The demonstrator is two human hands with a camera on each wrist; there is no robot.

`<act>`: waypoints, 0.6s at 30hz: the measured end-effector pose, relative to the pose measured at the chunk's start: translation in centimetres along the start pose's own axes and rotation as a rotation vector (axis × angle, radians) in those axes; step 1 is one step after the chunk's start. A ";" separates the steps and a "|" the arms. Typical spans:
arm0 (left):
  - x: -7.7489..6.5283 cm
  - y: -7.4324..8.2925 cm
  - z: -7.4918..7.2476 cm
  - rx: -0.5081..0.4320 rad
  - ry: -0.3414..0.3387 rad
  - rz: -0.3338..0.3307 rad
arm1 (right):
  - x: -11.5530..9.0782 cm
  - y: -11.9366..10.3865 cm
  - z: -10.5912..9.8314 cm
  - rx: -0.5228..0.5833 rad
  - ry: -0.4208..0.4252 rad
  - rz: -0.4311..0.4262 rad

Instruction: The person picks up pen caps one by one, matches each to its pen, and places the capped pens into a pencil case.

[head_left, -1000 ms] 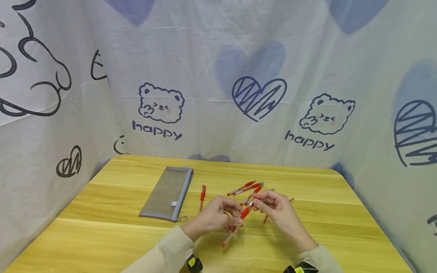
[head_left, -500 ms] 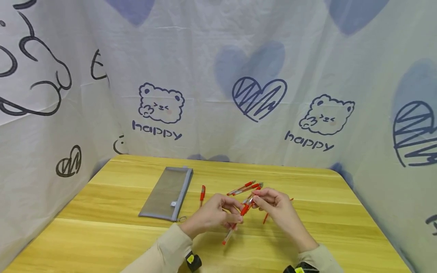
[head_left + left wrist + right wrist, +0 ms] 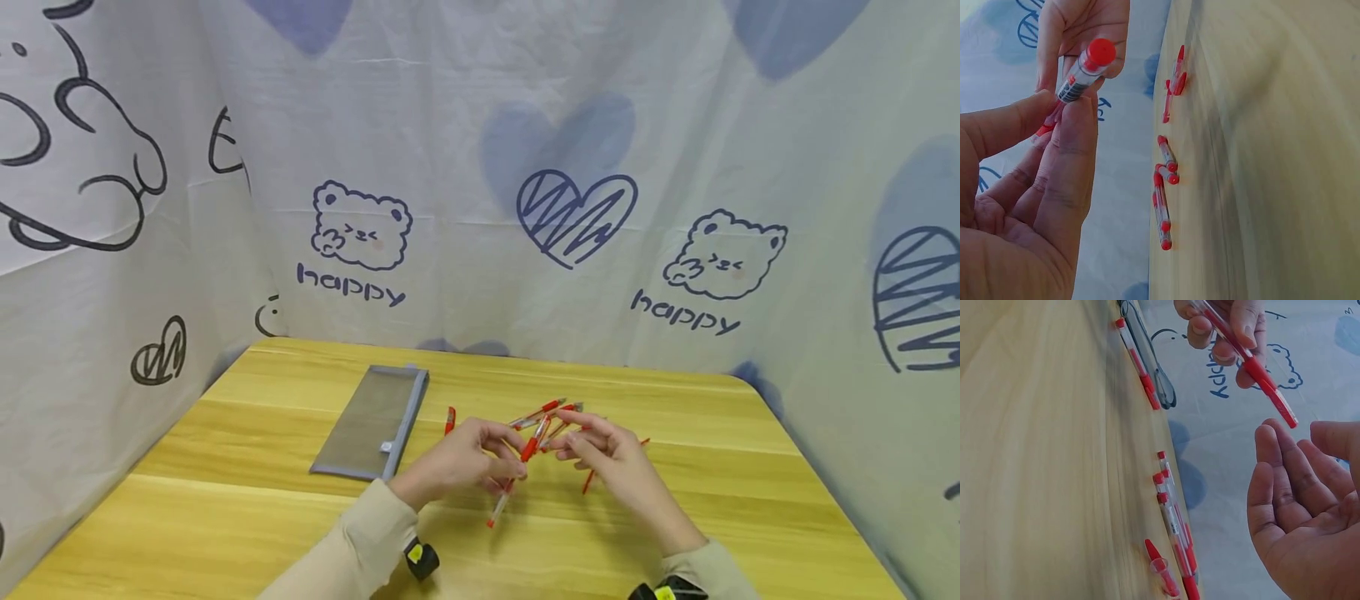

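Note:
My left hand pinches a red gel pen between thumb and fingers, holding it slanted above the table. In the right wrist view, the pen's red grip end points toward my right hand. That hand is just apart from the pen, its fingers loosely bent and nothing held. Several more red pens lie grouped on the table beyond the hands. Small red-and-clear pieces, which look like pen caps, lie near them, partly hidden by my right hand in the head view.
A grey mesh zip pouch lies flat on the left of the wooden table. Beside it is a single red pen, partly covered by my left hand. A printed white curtain hangs along the table's back edge.
My right hand has let go of the pen's end and drawn slightly away, its fingers spreading. My left hand still holds the pen, now a little higher and farther left.

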State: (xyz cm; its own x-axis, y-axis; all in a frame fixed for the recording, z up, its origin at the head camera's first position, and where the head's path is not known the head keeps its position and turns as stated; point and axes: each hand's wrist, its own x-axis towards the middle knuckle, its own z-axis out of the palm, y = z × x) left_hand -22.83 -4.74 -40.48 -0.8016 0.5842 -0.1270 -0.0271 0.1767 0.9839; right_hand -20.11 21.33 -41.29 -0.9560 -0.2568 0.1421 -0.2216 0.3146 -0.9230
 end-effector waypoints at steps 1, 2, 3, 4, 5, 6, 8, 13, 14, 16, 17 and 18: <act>0.0 0.0 -0.1 -0.005 -0.001 0.000 | 0.0 0.0 -0.1 0.004 -0.002 0.008; 0.0 0.0 -0.2 -0.006 -0.001 0.002 | 0.0 0.0 -0.1 0.008 -0.001 0.016; 0.0 0.0 -0.4 -0.007 0.000 0.002 | 0.1 -0.1 -0.1 0.008 0.001 0.023; 0.0 0.0 -0.5 -0.006 0.001 0.001 | 0.1 -0.1 -0.2 0.010 0.003 0.032; 0.0 0.0 -0.7 -0.009 0.003 0.000 | 0.1 -0.1 -0.3 0.011 0.006 0.041; -0.1 0.0 -0.8 -0.005 0.005 0.000 | 0.2 -0.1 -0.3 0.013 0.010 0.049; -0.1 0.1 -1.1 0.003 0.011 -0.001 | 0.2 -0.1 -0.4 0.018 0.019 0.062; 0.1 0.1 -1.8 0.015 0.034 -0.001 | 0.3 0.0 -0.7 0.066 0.036 0.089; 0.1 0.0 -2.0 0.017 0.042 -0.001 | 0.3 0.0 -0.8 0.077 0.037 0.092; 0.1 -0.1 -2.4 0.022 0.060 -0.006 | 0.4 0.2 -1.0 0.096 0.036 0.096; 0.1 -0.2 -2.7 0.025 0.069 -0.007 | 0.4 0.2 -1.1 0.107 0.036 0.098; 0.2 -0.3 -2.9 0.029 0.077 -0.009 | 0.4 0.3 -1.1 0.116 0.036 0.099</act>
State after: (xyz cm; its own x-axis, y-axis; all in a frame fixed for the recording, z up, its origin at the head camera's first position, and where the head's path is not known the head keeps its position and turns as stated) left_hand -24.67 -6.97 -40.41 -0.8452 0.5198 -0.1244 -0.0178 0.2052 0.9786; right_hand -20.77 22.36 -41.09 -0.9788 -0.1959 0.0590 -0.1041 0.2286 -0.9679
